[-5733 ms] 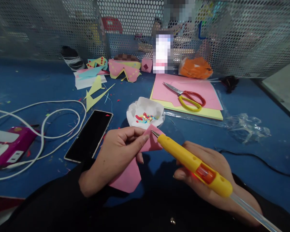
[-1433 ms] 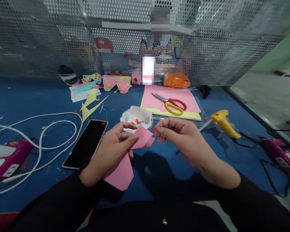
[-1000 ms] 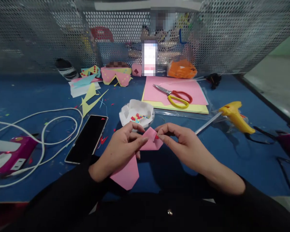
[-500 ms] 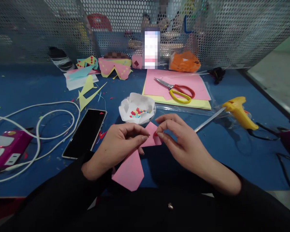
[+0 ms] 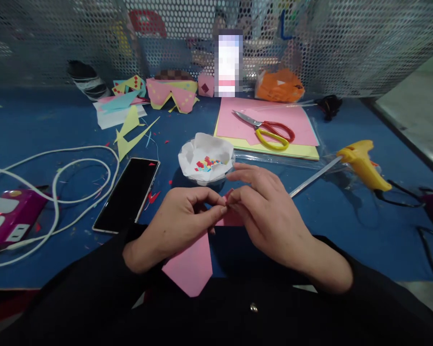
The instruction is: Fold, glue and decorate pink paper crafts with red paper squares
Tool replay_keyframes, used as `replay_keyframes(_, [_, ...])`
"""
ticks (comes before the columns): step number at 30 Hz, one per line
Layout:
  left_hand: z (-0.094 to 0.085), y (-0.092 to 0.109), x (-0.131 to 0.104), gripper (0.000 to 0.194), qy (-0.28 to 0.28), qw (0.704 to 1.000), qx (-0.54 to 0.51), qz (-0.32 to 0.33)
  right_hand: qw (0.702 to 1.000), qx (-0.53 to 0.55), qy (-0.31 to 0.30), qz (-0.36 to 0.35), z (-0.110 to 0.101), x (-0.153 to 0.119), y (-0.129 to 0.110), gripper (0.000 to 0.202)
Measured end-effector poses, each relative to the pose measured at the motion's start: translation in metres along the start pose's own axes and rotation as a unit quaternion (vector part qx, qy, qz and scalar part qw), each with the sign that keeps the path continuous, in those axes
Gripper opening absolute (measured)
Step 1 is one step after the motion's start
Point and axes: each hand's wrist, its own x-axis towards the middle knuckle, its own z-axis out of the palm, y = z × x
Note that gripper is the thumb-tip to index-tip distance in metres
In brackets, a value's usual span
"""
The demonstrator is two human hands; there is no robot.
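Note:
A pink paper cutout (image 5: 193, 269) is pinched between the thumb and fingers of my left hand (image 5: 182, 216). Its lower, angular lobe hangs below that hand, while the upper part is mostly covered by my fingers. My right hand (image 5: 265, 209) is closed at the fingertips against the upper part, meeting the left fingertips. A small red paper piece (image 5: 228, 193) shows faintly there, largely hidden. Just beyond both hands stands a bowl lined with white paper (image 5: 189, 161), with several tiny coloured paper bits (image 5: 205, 165) inside.
Red-and-yellow scissors (image 5: 270, 132) lie on stacked coloured sheets (image 5: 234, 113). A yellow glue gun (image 5: 361, 161) is at right. At left are a black-screened phone (image 5: 128, 194), a white cable (image 5: 57, 211) and a purple power strip (image 5: 19, 214). Paper masks (image 5: 171, 96) stand before the perforated metal screen (image 5: 187, 29).
My right hand has moved left and its fingertips now meet my left ones, covering the cutout's upper part. The red piece, clearer before, is mostly hidden. The view has shifted slightly.

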Motion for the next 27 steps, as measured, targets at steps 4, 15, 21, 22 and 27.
replay_keyframes(4, [-0.0025,-0.0005,-0.0005,0.013,0.004,0.999,-0.052,-0.005,0.997,0.017,0.057,0.051,-0.003,-0.0016,0.0003,0.009])
replay_keyframes(15, [-0.0002,-0.0022,-0.0023,0.01,0.024,0.994,-0.104,0.022,0.99,0.084,0.06,0.093,-0.0007,-0.0025,0.0007,0.006])
replay_keyframes(21, [-0.0001,-0.0023,-0.004,0.01,0.022,0.995,-0.094,0.03,0.992,0.083,0.055,0.083,-0.0017,-0.0028,-0.0017,0.005])
replay_keyframes(22, [0.0001,-0.0026,-0.004,0.01,0.022,0.995,-0.097,0.029,0.991,0.088,0.053,0.084,-0.0014,-0.003,-0.0021,0.005])
replay_keyframes(27, [0.0011,-0.004,-0.003,0.01,0.023,0.994,-0.102,0.02,0.979,0.162,0.032,0.123,-0.0063,-0.0024,-0.0029,0.006])
